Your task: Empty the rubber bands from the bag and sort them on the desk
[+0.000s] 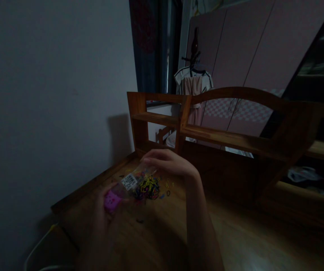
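Observation:
A clear plastic container (129,181) with a white barcode label and a purple-pink end (112,201) is tilted over the table. My left hand (101,205), dim and partly blurred, is wrapped around its purple end. Curled over the far, upper end of the container is my right hand (169,162), its fingertips bent down against it. Behind and beside the container lies a heap of small rubber bands (150,187), yellow, dark, red and blue. Several loose bands (168,192) are scattered to the right of the heap.
The wooden table (156,233) meets a pale wall (66,94) on the left. A wooden shelf rack (230,139) stands along its back edge. Beyond are hung clothes (193,86) and a pink wardrobe (235,52). A white cable (37,244) hangs at lower left.

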### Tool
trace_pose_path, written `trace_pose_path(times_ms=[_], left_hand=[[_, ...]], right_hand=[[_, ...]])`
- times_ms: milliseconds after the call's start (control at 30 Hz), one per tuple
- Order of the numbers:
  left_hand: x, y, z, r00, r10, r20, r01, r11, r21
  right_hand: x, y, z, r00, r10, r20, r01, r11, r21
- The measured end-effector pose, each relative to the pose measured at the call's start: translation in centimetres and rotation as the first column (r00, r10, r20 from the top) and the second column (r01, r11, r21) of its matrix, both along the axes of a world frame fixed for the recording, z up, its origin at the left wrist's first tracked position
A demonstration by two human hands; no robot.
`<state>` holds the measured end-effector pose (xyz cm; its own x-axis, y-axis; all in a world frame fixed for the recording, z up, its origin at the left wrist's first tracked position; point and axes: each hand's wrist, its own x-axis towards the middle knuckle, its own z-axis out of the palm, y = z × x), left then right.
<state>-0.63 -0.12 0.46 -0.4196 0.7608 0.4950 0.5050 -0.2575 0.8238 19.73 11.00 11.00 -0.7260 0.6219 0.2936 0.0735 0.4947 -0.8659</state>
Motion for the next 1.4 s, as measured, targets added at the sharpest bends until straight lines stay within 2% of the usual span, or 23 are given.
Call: trace_pose_path(times_ms=[100,233,367,467,533,633,733,800,967,1200,1333,1400], left_hand=[[1.0,-0.8,0.8,1.0,0.007,0.004,-0.006,1.0,-0.029],[1.0,-1.7,1.5,0.996,0.003,-0.087,-0.008,0.998,-0.068],[0.2,-1.6,1.5,0.972,-0.053,-0.231,0.053,0.999,-0.009],[-0.1,-1.1,1.0,0.949,-0.051,-0.31,0.069,0.996,0.048],[-0.2,-1.0,0.6,0.952,0.005,-0.305,0.022,0.996,0.083],[-0.1,-1.0,0.3,0.947,0.093,-0.307,-0.045,0.986,0.159],[0.3,-1.4,0.7,0.939,0.087,-0.333,0.001,0.967,0.256],[0.9,-1.7,1.1,0.954,0.057,-0.295,0.032,0.957,0.289],[2.5,-2.1,1.7,0.982,0.056,-0.181,-0.016,0.977,0.213],[2.9,-2.5,2.1,0.974,0.028,-0.225,0.028,0.969,0.245],[3.4,-2.4,2.6,0.981,0.011,-0.192,0.031,0.976,0.214],[3.6,-2.3,2.5,0.99,0.035,-0.135,-0.005,0.976,0.218]], right_hand=[[-0.7,0.2,-0.1,0.998,-0.011,-0.059,0.013,0.999,0.029],[-1.0,0.5,-0.1,0.991,0.015,-0.13,-0.005,0.997,0.076],[-0.1,0.4,0.0,0.984,0.138,-0.116,-0.135,0.99,0.038],[0.6,0.0,0.3,0.98,0.158,-0.121,-0.156,0.987,0.02],[0.7,-0.1,0.4,0.988,0.113,-0.104,-0.114,0.993,-0.005],[0.5,0.0,0.1,1.0,-0.004,0.007,0.004,0.998,-0.064],[0.3,0.3,-0.4,0.988,-0.067,0.142,0.084,0.99,-0.114],[0.3,0.5,-0.7,0.981,-0.064,0.185,0.09,0.987,-0.134],[0.6,1.0,-1.1,0.982,-0.039,0.187,0.069,0.985,-0.156],[0.8,1.3,-1.3,0.982,-0.034,0.188,0.064,0.986,-0.156],[0.7,1.2,-1.2,0.984,-0.044,0.174,0.074,0.983,-0.17],[0.7,1.1,-1.1,0.985,-0.028,0.171,0.059,0.982,-0.181]])
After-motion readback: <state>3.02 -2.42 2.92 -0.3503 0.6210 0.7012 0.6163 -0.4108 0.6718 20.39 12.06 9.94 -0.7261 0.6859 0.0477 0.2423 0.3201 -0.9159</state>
